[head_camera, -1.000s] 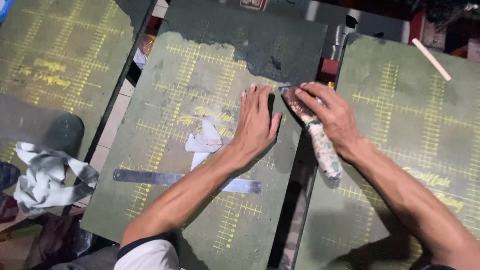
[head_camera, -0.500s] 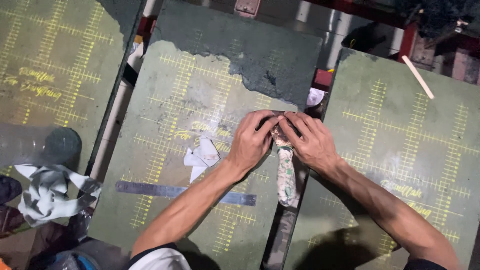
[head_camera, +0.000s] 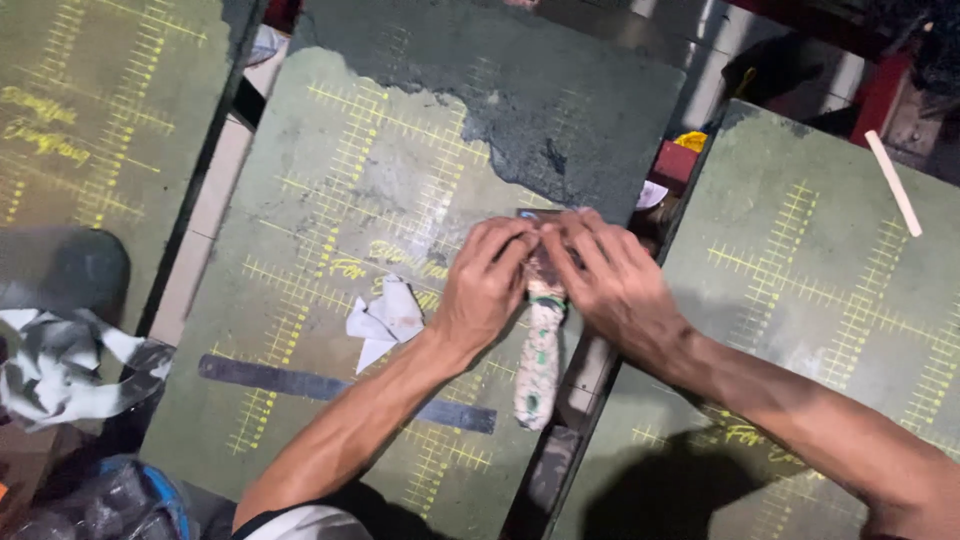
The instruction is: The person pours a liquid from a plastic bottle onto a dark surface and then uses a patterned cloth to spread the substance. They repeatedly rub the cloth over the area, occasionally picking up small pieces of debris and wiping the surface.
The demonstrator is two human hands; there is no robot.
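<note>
No package, label, sign or screen can be made out with certainty. The nearest to one is a dark crumpled plastic bag with a blue edge (head_camera: 120, 500) at the near left corner, and a small torn scrap of white paper (head_camera: 385, 318) lying on the middle green gridded board (head_camera: 330, 190); whether either carries print cannot be told.

We see a green desk (head_camera: 330, 180) marked with yellow grid lines, its far end scraped dark. On it lie a flat metal ruler (head_camera: 300, 383), a crumpled white paper scrap (head_camera: 385, 318) and a paint-flecked wrapped tool (head_camera: 538, 365).
</note>
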